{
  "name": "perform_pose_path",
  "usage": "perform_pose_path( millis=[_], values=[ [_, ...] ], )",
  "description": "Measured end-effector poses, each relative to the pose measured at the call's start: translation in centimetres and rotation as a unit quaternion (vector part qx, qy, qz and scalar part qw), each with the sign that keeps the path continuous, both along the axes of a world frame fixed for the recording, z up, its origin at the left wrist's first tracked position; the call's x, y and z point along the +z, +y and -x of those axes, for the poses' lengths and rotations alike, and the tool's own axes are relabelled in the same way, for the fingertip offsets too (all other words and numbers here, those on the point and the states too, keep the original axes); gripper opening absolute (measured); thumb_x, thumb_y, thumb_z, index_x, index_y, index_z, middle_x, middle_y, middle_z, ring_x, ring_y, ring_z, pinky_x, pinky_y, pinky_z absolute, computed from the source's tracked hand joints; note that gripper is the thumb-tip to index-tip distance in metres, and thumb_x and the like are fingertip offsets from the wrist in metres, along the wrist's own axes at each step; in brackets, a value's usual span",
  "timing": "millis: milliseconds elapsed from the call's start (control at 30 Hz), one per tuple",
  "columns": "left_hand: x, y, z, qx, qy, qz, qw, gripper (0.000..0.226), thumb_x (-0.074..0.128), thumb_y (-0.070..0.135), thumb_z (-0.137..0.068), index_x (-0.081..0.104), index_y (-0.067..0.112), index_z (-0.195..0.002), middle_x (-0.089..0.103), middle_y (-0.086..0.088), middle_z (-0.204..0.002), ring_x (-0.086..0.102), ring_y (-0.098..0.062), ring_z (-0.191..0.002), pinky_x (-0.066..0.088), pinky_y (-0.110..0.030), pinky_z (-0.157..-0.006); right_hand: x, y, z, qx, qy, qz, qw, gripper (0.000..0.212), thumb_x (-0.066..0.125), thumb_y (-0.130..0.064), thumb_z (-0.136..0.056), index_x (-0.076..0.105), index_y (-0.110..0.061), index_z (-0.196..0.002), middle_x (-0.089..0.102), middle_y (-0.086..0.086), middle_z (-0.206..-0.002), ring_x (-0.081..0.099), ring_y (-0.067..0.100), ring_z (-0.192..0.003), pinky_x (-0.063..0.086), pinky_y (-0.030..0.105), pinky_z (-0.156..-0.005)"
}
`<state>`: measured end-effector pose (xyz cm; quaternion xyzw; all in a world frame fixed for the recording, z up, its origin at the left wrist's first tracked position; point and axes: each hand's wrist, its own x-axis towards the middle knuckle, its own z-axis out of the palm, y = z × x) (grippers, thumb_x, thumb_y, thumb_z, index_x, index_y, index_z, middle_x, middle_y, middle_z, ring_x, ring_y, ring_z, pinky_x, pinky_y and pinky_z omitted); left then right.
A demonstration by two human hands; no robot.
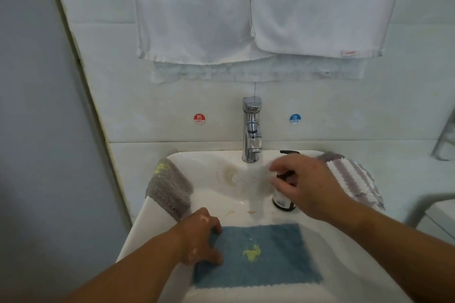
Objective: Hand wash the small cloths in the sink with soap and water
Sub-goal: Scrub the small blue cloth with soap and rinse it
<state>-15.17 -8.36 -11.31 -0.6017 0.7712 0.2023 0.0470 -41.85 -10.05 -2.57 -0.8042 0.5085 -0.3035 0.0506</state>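
Step in hand: applying soap to the first cloth.

1. Position of the work. The blue cloth (278, 275) lies flat in the front of the sink (197, 157), with a yellow stain (252, 252) near its middle. The grey cloth (170, 187) hangs over the left rim and the striped cloth (354, 179) rests on the right rim; both wait their turn.

2. Left hand (199, 236). Its fingers curl over the cloth's left edge and pinch it against the thumb. We hold this edge down so the cloth does not bunch or slide.

3. Right hand (310, 187). Its fingers wrap the upper part of the soap bottle (283, 202), which stands on the rim just right of the faucet (251, 130). The frame is blurred here, so we judge the grip as closed but not firm.

4. Recommended method. We bring the bottle over the stain, press the pump head (289, 152) once, and aim directly at the yellow mark.

5. Caution. The bottle is likely wet; we grip its body, not the pump.
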Motion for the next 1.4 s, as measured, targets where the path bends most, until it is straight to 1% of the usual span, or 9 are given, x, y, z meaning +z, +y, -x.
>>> perform_pose_path(
  millis=[100, 233, 367, 500, 533, 767, 1067, 1200, 1400],
  values=[
    [-0.1, -0.2, -0.1, -0.008, -0.012, 0.003, 1.000, 0.072, 0.079, 0.061, -0.075, 0.054, 0.033, -0.138, 0.041, 0.007, -0.135, 0.049, -0.019, -0.121, 0.046, -0.035, -0.106, 4.2, -0.9, -1.8, 0.018, -0.092, 0.079, 0.992, 0.024, 0.073, -0.034, -0.090, 0.070, -0.027, -0.113, 0.063, -0.017, -0.099, 0.064, -0.004, -0.083, 0.053, 0.006, -0.071],
    [-0.2, -0.2, 0.1, -0.018, -0.043, 0.027, 0.999, 0.071, 0.075, 0.059, -0.079, 0.053, 0.032, -0.141, 0.040, 0.004, -0.138, 0.049, -0.022, -0.123, 0.045, -0.036, -0.107, 6.7, -3.2, -3.8, 0.028, -0.154, 0.131, 0.979, 0.034, 0.076, -0.030, -0.090, 0.066, -0.022, -0.121, 0.063, -0.009, -0.114, 0.066, 0.002, -0.093, 0.056, 0.011, -0.074],
    [0.0, -0.1, 0.2, -0.030, -0.073, 0.057, 0.995, 0.067, 0.070, 0.054, -0.084, 0.051, 0.030, -0.144, 0.039, -0.002, -0.141, 0.044, -0.026, -0.127, 0.042, -0.037, -0.110, 6.8, -4.8, -5.2, 0.014, -0.152, 0.135, 0.979, 0.032, 0.073, -0.030, -0.092, 0.068, -0.021, -0.122, 0.062, -0.007, -0.116, 0.063, 0.003, -0.096, 0.053, 0.007, -0.075],
    [0.2, 0.0, 0.2, -0.049, -0.083, 0.095, 0.991, 0.055, 0.068, 0.051, -0.088, 0.056, 0.032, -0.139, 0.043, 0.000, -0.142, 0.039, -0.024, -0.128, 0.039, -0.035, -0.109, 6.7, -5.5, -5.6, 0.007, -0.177, 0.153, 0.972, 0.020, 0.073, -0.025, -0.092, 0.074, -0.022, -0.112, 0.064, -0.010, -0.108, 0.066, 0.006, -0.095, 0.058, 0.032, -0.089],
    [0.2, 0.0, 0.2, -0.052, -0.075, 0.096, 0.991, 0.053, 0.068, 0.050, -0.088, 0.058, 0.032, -0.137, 0.045, 0.001, -0.142, 0.040, -0.024, -0.128, 0.040, -0.035, -0.109, 6.8, -5.6, -5.6, 0.006, -0.185, 0.156, 0.970, 0.018, 0.073, -0.024, -0.092, 0.075, -0.021, -0.110, 0.066, -0.009, -0.107, 0.067, 0.006, -0.094, 0.058, 0.034, -0.090],
    [-0.2, 0.0, -0.1, -0.042, -0.016, 0.067, 0.997, 0.066, 0.074, 0.060, -0.078, 0.057, 0.036, -0.137, 0.048, 0.008, -0.139, 0.047, -0.017, -0.125, 0.043, -0.036, -0.109, 7.0, -5.7, -5.5, -0.008, -0.192, 0.166, 0.967, 0.016, 0.071, -0.022, -0.095, 0.077, -0.019, -0.109, 0.071, -0.004, -0.106, 0.067, 0.007, -0.093, 0.057, 0.032, -0.092],
    [-0.2, -0.1, 0.1, -0.045, -0.034, 0.050, 0.997, 0.072, 0.075, 0.061, -0.076, 0.053, 0.037, -0.140, 0.043, 0.006, -0.140, 0.043, -0.020, -0.129, 0.040, -0.038, -0.111, 7.6, -6.2, -5.7, -0.017, -0.197, 0.163, 0.967, 0.016, 0.070, -0.025, -0.095, 0.077, -0.020, -0.107, 0.072, -0.005, -0.102, 0.066, 0.007, -0.090, 0.054, 0.028, -0.092],
    [-0.3, -0.2, 0.2, -0.043, -0.033, 0.043, 0.998, 0.073, 0.076, 0.061, -0.076, 0.053, 0.037, -0.141, 0.043, 0.006, -0.140, 0.042, -0.020, -0.128, 0.041, -0.039, -0.110, 8.3, -6.4, -6.2, -0.033, -0.213, 0.157, 0.964, 0.015, 0.068, -0.027, -0.096, 0.077, -0.021, -0.106, 0.073, -0.004, -0.100, 0.067, 0.008, -0.089, 0.053, 0.030, -0.094],
    [-0.4, -0.2, 0.2, -0.043, -0.034, 0.042, 0.998, 0.074, 0.077, 0.062, -0.075, 0.052, 0.038, -0.141, 0.042, 0.005, -0.139, 0.042, -0.021, -0.128, 0.042, -0.039, -0.110, 8.7, -6.5, -6.4, -0.041, -0.216, 0.144, 0.965, 0.016, 0.068, -0.030, -0.096, 0.077, -0.022, -0.106, 0.075, -0.005, -0.100, 0.067, 0.004, -0.085, 0.051, 0.024, -0.092]
  ],
)
